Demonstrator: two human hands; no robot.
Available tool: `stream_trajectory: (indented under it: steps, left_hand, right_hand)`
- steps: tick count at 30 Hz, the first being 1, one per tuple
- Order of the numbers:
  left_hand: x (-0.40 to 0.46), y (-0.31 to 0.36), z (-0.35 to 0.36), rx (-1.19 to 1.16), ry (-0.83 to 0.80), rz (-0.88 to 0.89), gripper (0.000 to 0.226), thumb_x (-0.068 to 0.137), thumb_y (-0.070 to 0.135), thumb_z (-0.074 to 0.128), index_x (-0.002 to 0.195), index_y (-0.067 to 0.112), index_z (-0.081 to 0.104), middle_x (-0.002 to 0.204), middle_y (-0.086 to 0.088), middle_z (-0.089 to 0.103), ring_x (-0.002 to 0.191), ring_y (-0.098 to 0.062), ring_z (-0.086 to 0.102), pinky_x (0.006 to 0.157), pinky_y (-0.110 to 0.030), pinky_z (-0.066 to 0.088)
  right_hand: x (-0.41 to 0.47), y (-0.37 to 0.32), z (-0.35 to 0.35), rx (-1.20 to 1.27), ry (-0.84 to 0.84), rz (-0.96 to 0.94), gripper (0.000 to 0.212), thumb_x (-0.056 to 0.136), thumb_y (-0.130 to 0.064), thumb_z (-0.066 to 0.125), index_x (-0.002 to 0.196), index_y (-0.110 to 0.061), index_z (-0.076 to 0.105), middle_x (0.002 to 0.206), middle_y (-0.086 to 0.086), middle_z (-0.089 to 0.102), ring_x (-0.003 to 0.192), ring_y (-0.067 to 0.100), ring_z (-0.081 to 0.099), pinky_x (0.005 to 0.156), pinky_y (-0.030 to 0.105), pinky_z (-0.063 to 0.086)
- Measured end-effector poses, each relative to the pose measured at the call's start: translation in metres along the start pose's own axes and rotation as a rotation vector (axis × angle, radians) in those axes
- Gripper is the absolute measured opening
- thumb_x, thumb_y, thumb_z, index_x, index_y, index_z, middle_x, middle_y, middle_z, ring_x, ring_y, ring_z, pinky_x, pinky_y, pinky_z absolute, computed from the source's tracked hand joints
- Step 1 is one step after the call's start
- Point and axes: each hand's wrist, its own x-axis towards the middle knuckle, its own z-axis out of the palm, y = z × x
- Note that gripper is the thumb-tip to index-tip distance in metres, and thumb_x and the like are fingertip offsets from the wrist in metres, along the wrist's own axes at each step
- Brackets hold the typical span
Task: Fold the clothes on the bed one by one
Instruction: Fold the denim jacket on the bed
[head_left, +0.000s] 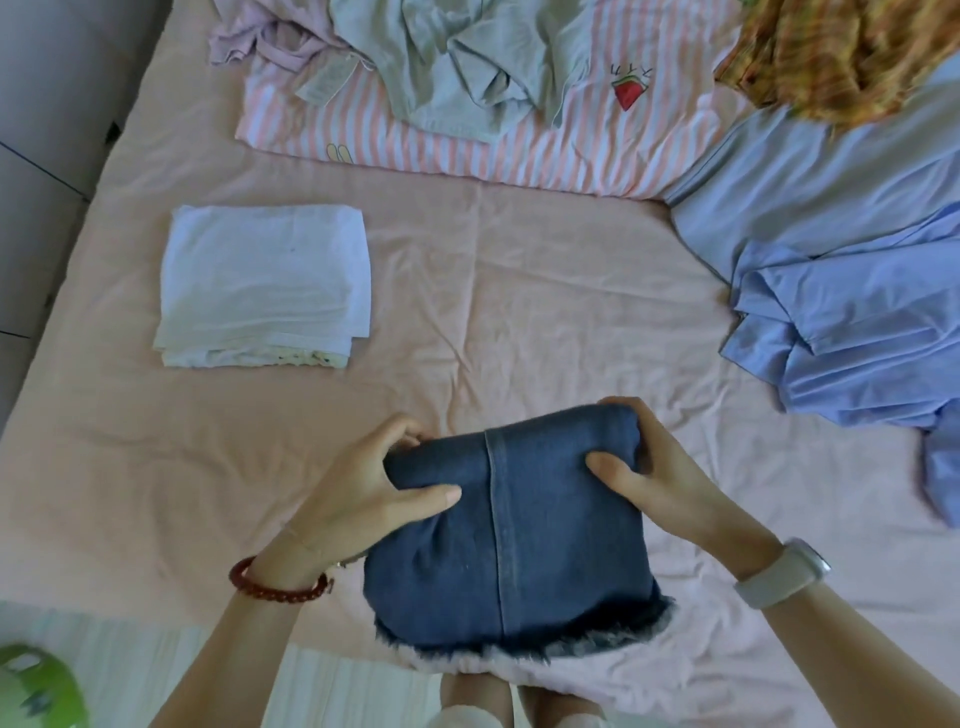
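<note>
So the denim (511, 525) piece sits at the near edge of the bed (467, 312), right in front of the person, frayed hem hanging just over that edge. It's already folded into a compact bundle, and its seam runs straight away from the person, so the long axis points toward the far edge. Both hands are on the far end of it: left hand (363, 483) grips the far-left corner, thumb on top and fingers tucked under, and right hand (649, 467) does the same on the far-right corner. Pretty symmetric, neither hand is really closer.

My guess is it's either one more fold or it gets carried over to the white stack (265, 286), which is by the left edge, well apart from the denim. That's the left hand's side, so the move would go left and away.

Still unfolded: blue shirt (831, 291) along the right edge, striped top (519, 150) and grey top (457, 67) at the far edge, plaid one (831, 52) in the far-right corner.
</note>
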Motion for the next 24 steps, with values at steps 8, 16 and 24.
stream_trajectory:
  steps: [8, 16, 24]
  left_hand:
    - [0.105, -0.075, 0.050, 0.301, 0.156, -0.194, 0.053, 0.086, 0.027, 0.062, 0.134, 0.014, 0.042, 0.132, -0.009, 0.049, 0.121, -0.026, 0.046, 0.102, -0.037, 0.037]
    - [0.079, -0.113, 0.121, 0.892, 0.359, 0.031, 0.061, 0.081, 0.041, 0.060, 0.137, 0.026, 0.044, 0.148, -0.018, 0.033, 0.131, -0.052, 0.028, 0.095, -0.068, 0.032]
    - [0.097, -0.147, 0.134, 0.862, 0.281, -0.011, 0.063, 0.082, 0.055, 0.039, 0.138, 0.024, 0.043, 0.147, -0.019, 0.034, 0.122, -0.055, 0.040, 0.090, -0.073, 0.033]
  right_hand:
    - [0.091, 0.059, 0.029, -0.354, 0.125, 0.288, 0.064, 0.099, -0.034, 0.038, 0.149, -0.019, 0.003, 0.150, 0.011, 0.024, 0.130, 0.031, 0.037, 0.101, 0.035, 0.035]
    - [0.077, 0.115, 0.072, -1.140, 0.147, -0.136, 0.051, 0.093, -0.039, 0.037, 0.142, -0.025, 0.036, 0.148, 0.014, 0.034, 0.137, 0.037, 0.029, 0.099, 0.063, 0.032]
    - [0.095, 0.157, 0.058, -1.132, 0.046, -0.193, 0.054, 0.091, -0.043, 0.034, 0.140, -0.022, 0.038, 0.146, 0.013, 0.037, 0.134, 0.038, 0.033, 0.096, 0.062, 0.039]
